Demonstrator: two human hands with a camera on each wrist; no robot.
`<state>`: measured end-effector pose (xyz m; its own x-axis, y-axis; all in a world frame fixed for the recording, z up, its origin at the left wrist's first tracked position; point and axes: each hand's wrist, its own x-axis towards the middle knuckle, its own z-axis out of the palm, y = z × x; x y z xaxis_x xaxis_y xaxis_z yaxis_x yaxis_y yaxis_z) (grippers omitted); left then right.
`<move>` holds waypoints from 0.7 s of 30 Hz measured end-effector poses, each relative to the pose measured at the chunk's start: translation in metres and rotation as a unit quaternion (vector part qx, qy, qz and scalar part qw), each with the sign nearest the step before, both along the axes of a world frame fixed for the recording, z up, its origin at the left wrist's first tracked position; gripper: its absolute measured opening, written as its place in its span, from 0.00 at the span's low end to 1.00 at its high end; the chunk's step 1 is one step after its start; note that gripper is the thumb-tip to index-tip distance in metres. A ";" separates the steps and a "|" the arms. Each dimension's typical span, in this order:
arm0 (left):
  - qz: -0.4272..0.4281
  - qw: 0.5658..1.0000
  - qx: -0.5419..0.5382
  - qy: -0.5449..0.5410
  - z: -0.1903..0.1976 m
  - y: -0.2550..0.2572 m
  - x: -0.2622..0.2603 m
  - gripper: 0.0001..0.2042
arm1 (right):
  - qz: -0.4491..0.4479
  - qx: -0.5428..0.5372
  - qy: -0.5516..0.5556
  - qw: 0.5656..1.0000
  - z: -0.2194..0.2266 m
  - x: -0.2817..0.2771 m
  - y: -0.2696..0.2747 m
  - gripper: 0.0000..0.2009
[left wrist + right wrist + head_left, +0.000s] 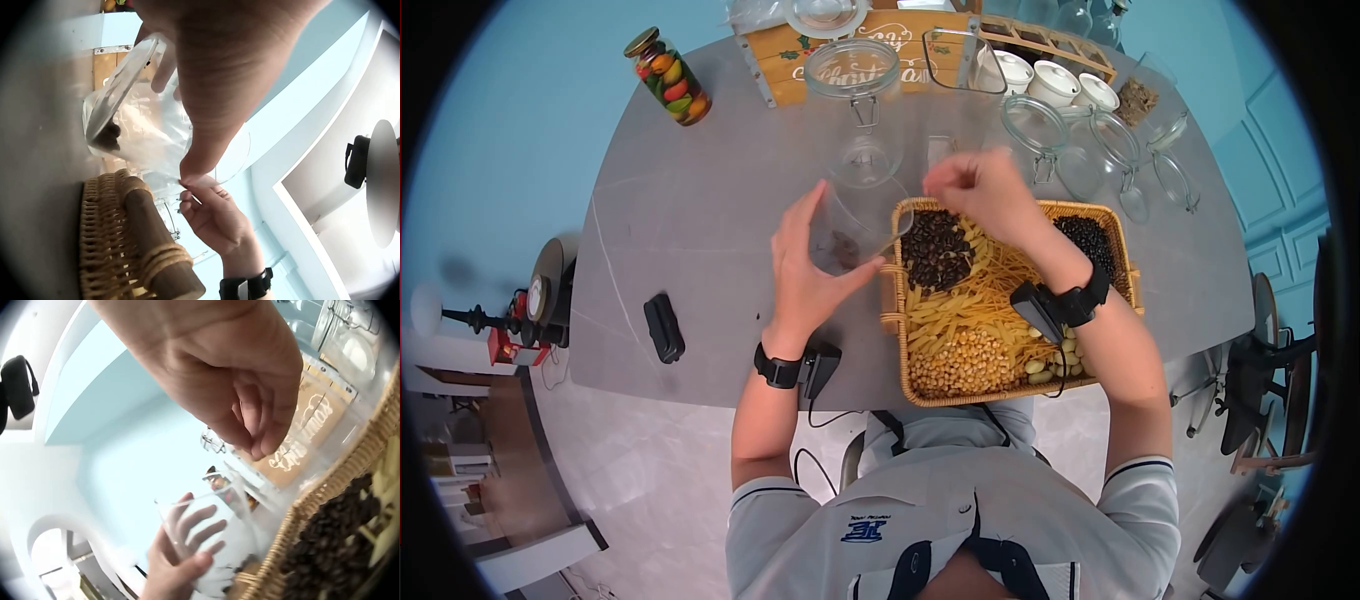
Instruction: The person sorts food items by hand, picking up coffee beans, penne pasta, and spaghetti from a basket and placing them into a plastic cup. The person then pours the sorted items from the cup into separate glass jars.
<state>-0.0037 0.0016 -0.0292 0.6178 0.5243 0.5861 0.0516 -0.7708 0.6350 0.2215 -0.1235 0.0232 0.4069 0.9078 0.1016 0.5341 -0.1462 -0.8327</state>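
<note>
My left hand [805, 265] grips a clear container [855, 215] left of the wicker basket [897, 345], thumb on one side and fingers on the other. A few dark beans [843, 248] lie low inside it; the left wrist view shows the container [150, 125] tilted. Over the basket's back edge hovers my right hand [990, 190]. In the right wrist view this hand [231, 381] has curled fingers with tips together, and nothing shows between them. The basket holds dark brown beans [935, 248], pasta [970, 315], corn kernels [960, 365] and black beans [1085, 240].
A clip-lid jar [855, 115] stands behind the container, before a wooden crate [780, 65]. More glass jars [1080, 160] and white pots [1055, 84] are at back right. A jar of colourful contents [670, 82] and a black case [664, 327] are on the left.
</note>
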 end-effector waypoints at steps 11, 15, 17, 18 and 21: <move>0.036 0.999 0.015 -0.019 -0.001 0.002 0.000 0.48 | 0.091 -0.072 -0.248 0.962 -0.039 -0.034 -0.004 0.13; 0.041 0.999 0.012 -0.010 0.000 0.002 0.000 0.48 | 0.110 -0.035 -0.228 0.967 -0.040 -0.029 -0.005 0.11; 0.039 0.999 0.004 -0.005 0.000 0.001 -0.001 0.48 | 0.108 -0.022 -0.206 0.972 -0.039 -0.024 -0.006 0.10; 0.035 0.999 0.005 -0.004 0.000 0.001 -0.001 0.48 | 0.103 -0.020 -0.196 0.975 -0.034 -0.021 -0.006 0.10; 0.024 1.000 0.005 0.000 0.000 0.002 -0.001 0.48 | 0.077 -0.035 -0.171 0.982 -0.023 -0.010 -0.008 0.08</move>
